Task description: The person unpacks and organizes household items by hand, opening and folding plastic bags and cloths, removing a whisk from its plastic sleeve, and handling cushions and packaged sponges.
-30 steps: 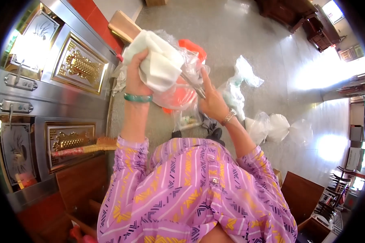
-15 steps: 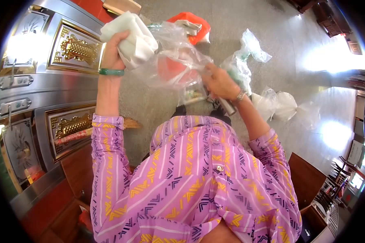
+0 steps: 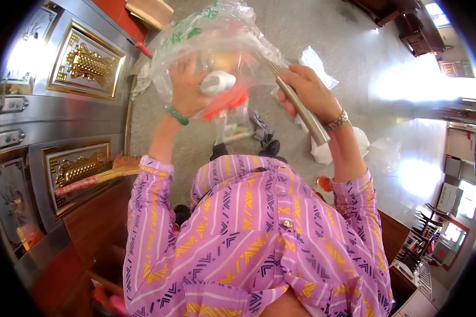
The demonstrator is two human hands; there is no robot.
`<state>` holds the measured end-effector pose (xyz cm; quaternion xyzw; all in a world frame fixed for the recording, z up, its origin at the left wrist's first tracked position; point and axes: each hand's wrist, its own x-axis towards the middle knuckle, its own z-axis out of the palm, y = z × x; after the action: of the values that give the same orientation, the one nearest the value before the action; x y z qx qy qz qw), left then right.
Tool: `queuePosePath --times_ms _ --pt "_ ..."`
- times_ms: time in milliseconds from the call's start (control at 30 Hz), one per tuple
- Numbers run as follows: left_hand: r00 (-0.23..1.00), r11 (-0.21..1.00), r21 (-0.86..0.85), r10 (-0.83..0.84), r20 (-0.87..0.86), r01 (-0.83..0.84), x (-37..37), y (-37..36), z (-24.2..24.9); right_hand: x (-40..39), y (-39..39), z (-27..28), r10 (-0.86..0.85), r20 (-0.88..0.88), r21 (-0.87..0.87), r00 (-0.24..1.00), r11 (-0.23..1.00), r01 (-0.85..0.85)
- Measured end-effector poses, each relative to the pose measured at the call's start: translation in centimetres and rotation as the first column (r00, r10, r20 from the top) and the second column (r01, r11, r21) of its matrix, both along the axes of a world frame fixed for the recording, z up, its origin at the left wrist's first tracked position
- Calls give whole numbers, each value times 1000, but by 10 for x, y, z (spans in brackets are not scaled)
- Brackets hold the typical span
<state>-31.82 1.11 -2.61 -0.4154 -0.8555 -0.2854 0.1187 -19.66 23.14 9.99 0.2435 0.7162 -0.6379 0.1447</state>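
Observation:
A clear plastic bag with green print (image 3: pixel 169 39) hangs open in front of me. My left hand (image 3: pixel 189 90), a green bangle at its wrist, is at the bag's left side with fingers spread, somewhat blurred behind the plastic. Beside its thumb is a smooth white object (image 3: pixel 218 83) whose kind I cannot make out. My right hand (image 3: pixel 309 95) grips a metal whisk (image 3: pixel 304 113), its handle slanting down toward my wrist and its wires (image 3: pixel 267 63) reaching to the bag. Something red-orange (image 3: pixel 230 103) shows below the white object, partly covered by plastic.
Steel cabinet doors with gold panels (image 3: pixel 84 63) line the left, with a straw broom (image 3: pixel 111 171) against them. White plastic bags (image 3: pixel 322 71) lie on the grey floor (image 3: pixel 359 100) to the right. A wooden piece (image 3: pixel 150 11) sits at the far left.
The white folded bundle is out of my left hand, which has moved right and down to the bag. The bag is spread wider and higher, and the whisk shows more clearly in my right hand.

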Motion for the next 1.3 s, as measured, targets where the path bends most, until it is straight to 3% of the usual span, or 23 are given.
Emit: queuePosePath --times_ms 100,133,167,200,300,467,567,733,800,933,1133,1200,1300 --pt "996 998 24 55 65 -56 -19 15 -27 0 -5 7 57 27 33 998 998 -58" --pt "905 998 44 18 424 -41 -30 19 -36 2 -6 6 84 5 18 996 996 -84" --pt "705 994 46 37 708 -99 -41 23 -46 3 -8 6 110 -16 2 994 994 -110" --pt "478 979 76 25 878 -191 -50 27 -53 6 -12 8 123 -17 10 992 992 -123" --pt "160 907 214 -165 973 -363 -70 28 -67 17 -22 8 89 -31 25 996 996 -88" --pt "-46 830 296 -358 932 -472 -66 22 -80 39 -28 -6 85 -45 64 995 995 -82" --pt "-78 813 305 -391 917 -497 -63 19 -82 54 -31 -15 82 -27 -16 996 996 -83" --pt "-76 810 295 -383 921 -507 -67 20 -84 73 -34 -23 99 -11 25 995 995 -98" --pt "-72 812 284 -370 926 -510 -67 21 -87 78 -31 -32 166 -147 263 975 957 -124" --pt "-38 815 256 -322 946 -521 -70 22 -93 80 -32 -20 142 -104 334 984 937 -100" --pt "67 792 80 -50 997 -605 -61 6 -131 86 -23 -39 161 -134 448 978 890 -85" --pt "69 780 -4 61 996 -625 -53 -5 -152 84 -16 -46 53 10 224 999 973 -54" --pt "28 759 -156 223 974 -633 -34 -29 -192 98 -7 -69 48 97 192 994 979 -66"
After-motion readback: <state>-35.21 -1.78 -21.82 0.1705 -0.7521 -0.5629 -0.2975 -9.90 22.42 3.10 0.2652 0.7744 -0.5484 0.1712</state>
